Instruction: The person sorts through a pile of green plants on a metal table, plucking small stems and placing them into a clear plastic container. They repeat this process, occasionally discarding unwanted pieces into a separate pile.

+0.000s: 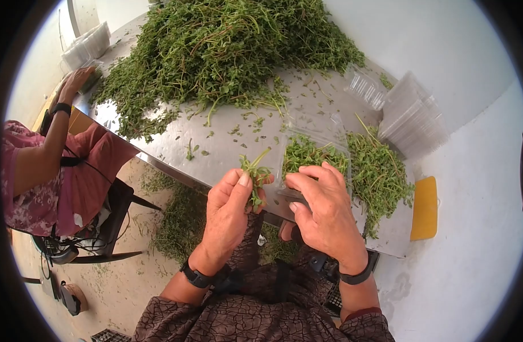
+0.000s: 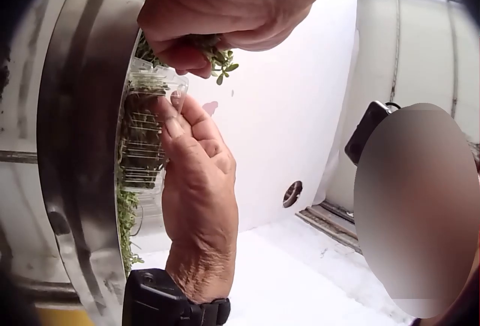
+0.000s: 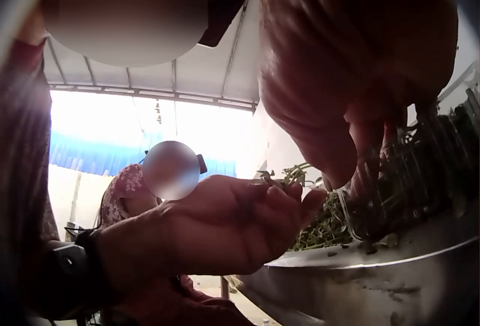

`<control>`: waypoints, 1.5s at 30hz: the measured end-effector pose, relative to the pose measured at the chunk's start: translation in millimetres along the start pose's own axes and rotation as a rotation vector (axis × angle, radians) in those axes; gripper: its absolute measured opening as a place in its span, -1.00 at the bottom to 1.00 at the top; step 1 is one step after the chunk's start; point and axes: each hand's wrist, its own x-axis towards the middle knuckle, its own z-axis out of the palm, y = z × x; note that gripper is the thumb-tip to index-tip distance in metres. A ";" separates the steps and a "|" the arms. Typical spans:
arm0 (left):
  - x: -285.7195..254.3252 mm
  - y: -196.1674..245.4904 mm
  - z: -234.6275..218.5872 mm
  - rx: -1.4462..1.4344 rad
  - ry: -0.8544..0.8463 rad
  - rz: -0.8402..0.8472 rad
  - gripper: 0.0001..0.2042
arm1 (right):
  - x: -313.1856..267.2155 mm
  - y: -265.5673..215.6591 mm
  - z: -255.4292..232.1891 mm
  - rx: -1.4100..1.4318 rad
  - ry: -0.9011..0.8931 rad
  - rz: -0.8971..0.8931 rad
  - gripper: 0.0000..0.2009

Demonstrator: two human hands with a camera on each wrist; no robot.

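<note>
Head view: the left hand (image 1: 227, 211) pinches leafy green sprigs (image 1: 255, 169) beside a clear plastic box (image 1: 282, 161) of greens; the right hand (image 1: 330, 211) curves at its edge. Left wrist: right fingers meet plastic; gripping, can't tell. Right wrist: a loose pinch could scatter sprigs, a knock tip the box.

I record a white wall (image 1: 472, 137) to my right, marked by a grey stain (image 1: 397, 285) low down. Beneath me, the pale floor (image 1: 110, 302) is littered with green scraps. I note a steel table (image 1: 216, 137) in front, its surface reflecting light, and a dark chair (image 1: 120, 211) to my left. Overhead, the ceiling (image 3: 150, 48) shows evenly spaced ribs. Strong daylight (image 3: 97, 108) enters beneath it, above a blue band (image 3: 86, 152).
</note>
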 end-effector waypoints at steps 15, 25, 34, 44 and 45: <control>2.7 2.1 1.7 0.052 0.025 0.021 -0.79 | -2.3 7.8 -8.4 -0.047 0.062 0.051 -0.58; -0.6 13.4 3.5 0.156 0.051 0.036 -0.79 | -4.2 7.4 -14.3 -0.025 0.069 0.001 -0.60; -24.6 39.4 23.2 0.402 -0.142 -0.053 -0.85 | -15.7 -22.1 -31.4 0.007 0.255 -0.276 -0.52; -27.9 43.3 31.5 0.550 -0.397 -0.079 -0.84 | -28.0 -15.8 -22.8 0.011 0.196 -0.255 -0.58; -26.5 46.0 33.0 0.578 -0.401 -0.097 -0.84 | -27.7 -15.5 -23.3 0.010 0.198 -0.232 -0.59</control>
